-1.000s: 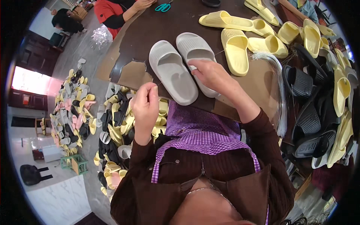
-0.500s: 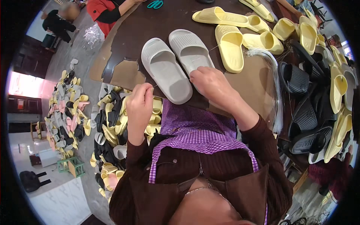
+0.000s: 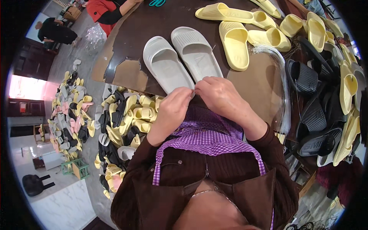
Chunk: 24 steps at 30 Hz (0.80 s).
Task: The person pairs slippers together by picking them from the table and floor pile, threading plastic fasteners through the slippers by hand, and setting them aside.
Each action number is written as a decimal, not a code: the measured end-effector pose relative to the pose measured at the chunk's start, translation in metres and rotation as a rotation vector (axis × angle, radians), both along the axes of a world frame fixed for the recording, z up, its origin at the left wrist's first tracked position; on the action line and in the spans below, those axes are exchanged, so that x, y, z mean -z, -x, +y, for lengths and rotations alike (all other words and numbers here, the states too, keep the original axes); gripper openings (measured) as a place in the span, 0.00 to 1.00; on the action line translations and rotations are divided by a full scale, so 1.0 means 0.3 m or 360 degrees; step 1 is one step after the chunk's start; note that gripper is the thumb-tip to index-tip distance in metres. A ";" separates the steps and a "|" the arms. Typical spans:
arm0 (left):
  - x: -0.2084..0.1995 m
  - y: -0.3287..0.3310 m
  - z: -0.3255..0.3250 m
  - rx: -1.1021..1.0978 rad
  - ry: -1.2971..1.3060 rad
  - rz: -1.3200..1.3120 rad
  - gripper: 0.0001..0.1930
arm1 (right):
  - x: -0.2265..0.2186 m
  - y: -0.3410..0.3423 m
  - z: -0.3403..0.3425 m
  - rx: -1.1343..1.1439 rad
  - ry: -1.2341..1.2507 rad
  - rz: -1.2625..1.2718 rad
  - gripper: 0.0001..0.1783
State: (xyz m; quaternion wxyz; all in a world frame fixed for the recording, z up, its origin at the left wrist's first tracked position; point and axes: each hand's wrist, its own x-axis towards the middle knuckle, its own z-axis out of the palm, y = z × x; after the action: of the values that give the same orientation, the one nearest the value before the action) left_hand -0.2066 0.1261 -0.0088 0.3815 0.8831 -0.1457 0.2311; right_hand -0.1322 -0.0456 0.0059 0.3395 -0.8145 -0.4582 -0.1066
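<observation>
Two grey ribbed slide slippers, the left one [image 3: 163, 63] and the right one [image 3: 194, 53], lie side by side on the brown table [image 3: 142, 23], heels toward me. At their near ends my left hand [image 3: 173, 109] and my right hand [image 3: 218, 94] meet, fingertips pinched closely together. Whatever lies between the fingers is too small or hidden to make out. My right fingers overlap the heel of the right slipper, and my left fingers are at the left slipper's heel. A bundle of thin clear strands [image 3: 283, 88] hangs over the table's right part.
Yellow slippers [image 3: 234, 46] lie at the far right of the table, with black slippers [image 3: 312, 115] heaped nearer. Teal-handled scissors [image 3: 157, 3] rest at the far edge. Slipper piles [image 3: 126, 119] cover the floor at left. Another person's red sleeve [image 3: 101, 13] shows at the far left.
My left hand has moved right and my right hand slightly nearer me, so the fingertips now meet at the slippers' heels. The slippers sit slightly higher in view.
</observation>
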 end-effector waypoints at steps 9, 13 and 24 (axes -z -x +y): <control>-0.020 0.033 -0.037 0.0135 0.0121 0.0240 0.05 | -0.056 -0.012 -0.057 -0.0345 0.0144 0.0284 0.04; -0.007 0.043 -0.049 0.0056 0.0141 0.0265 0.04 | -0.072 -0.026 -0.052 -0.0424 0.0233 0.0265 0.04; 0.028 0.097 -0.003 -0.0159 0.0117 0.0223 0.05 | -0.030 -0.111 -0.025 -0.0300 0.0410 0.0274 0.05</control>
State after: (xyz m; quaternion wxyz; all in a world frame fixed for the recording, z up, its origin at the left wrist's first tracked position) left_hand -0.2358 0.1252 -0.0170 0.4110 0.8886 -0.0659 0.1926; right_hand -0.0989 -0.0531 0.0148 0.2790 -0.8108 -0.5116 0.0554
